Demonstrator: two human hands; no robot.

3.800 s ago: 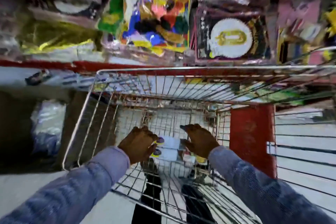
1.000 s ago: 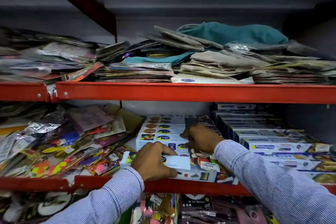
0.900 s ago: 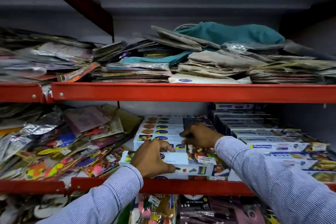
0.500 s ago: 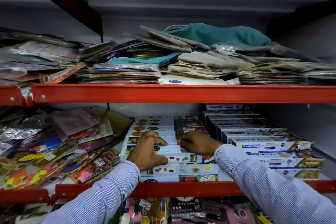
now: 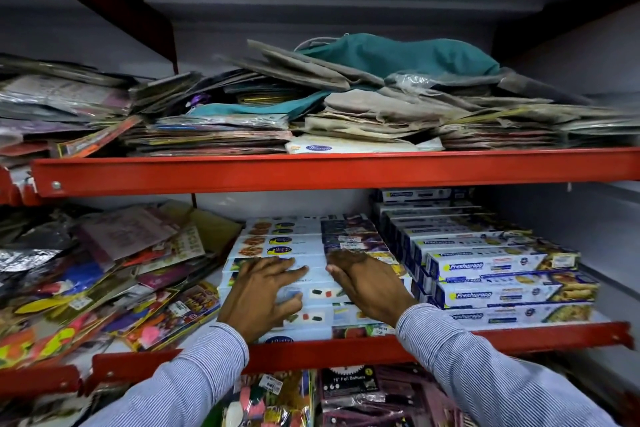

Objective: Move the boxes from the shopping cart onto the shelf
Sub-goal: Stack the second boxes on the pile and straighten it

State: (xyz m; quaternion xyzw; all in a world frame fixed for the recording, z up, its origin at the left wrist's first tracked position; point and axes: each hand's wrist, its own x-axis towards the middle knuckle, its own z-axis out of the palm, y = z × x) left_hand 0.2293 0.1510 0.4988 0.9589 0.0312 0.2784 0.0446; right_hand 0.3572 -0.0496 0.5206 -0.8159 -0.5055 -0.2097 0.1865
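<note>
We have both hands flat on the boxes (image 5: 313,291) stacked on the middle shelf (image 5: 346,352): the left hand (image 5: 263,291) lies palm-down with fingers spread, and the right hand (image 5: 369,284) lies beside it, fingers extended, so neither grip is closed around anything; we are pressing, not holding. The boxes we mean to place are already on the shelf, in a stepped stack whose lowest layer reaches the red front edge. The risk we see is that front layer: a push that is uneven or too hard could skew the stack, nudge a box over the lip, or shove it sideways into the loose packets (image 5: 114,274) heaped and leaning just to the left, which look ready to slide. To the right, a taller stack of wrap boxes (image 5: 498,274) sits close, leaving little room. The top shelf (image 5: 329,170) carries flat packets and folded cloth (image 5: 398,55). The cart is out of view, so we cannot tell what remains in it.
</note>
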